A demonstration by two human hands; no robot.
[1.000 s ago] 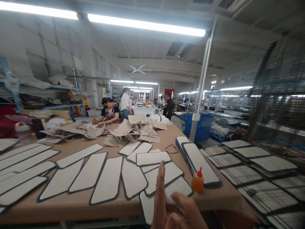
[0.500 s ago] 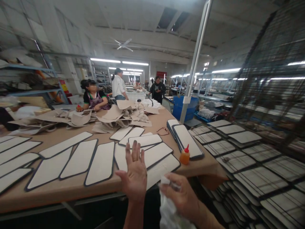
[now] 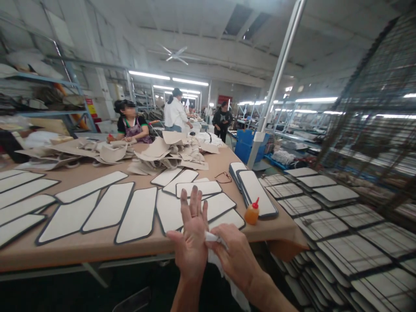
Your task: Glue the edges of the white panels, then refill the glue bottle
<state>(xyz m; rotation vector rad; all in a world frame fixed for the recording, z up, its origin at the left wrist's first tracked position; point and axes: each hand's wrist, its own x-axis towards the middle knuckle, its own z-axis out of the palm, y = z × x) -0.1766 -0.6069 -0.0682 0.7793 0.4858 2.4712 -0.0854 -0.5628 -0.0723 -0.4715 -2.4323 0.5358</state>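
Note:
My left hand (image 3: 193, 242) is raised palm up over the table's front edge, fingers stretched out and holding nothing. A white cloth (image 3: 224, 271) is pinched in my right hand (image 3: 235, 253), and its tip touches the edge of my left palm. The rest of the cloth hangs below. Behind my hands lie pale, dark-edged panels (image 3: 136, 215), some overlapping. An orange bottle (image 3: 251, 214) with a red tip stands at the right, beside a stack of panels (image 3: 258, 190).
Beige pieces (image 3: 159, 149) are heaped across the brown table (image 3: 156, 250), with glasses (image 3: 223, 177) nearby. A metal pole (image 3: 272, 86) rises at the right edge. More panels (image 3: 354, 247) lie right. A seated person (image 3: 134, 126) works behind the heap; others stand farther back.
My right hand has moved left and up with the cloth, which now meets my left palm. My left hand has shifted slightly right. The camera view has shifted a little.

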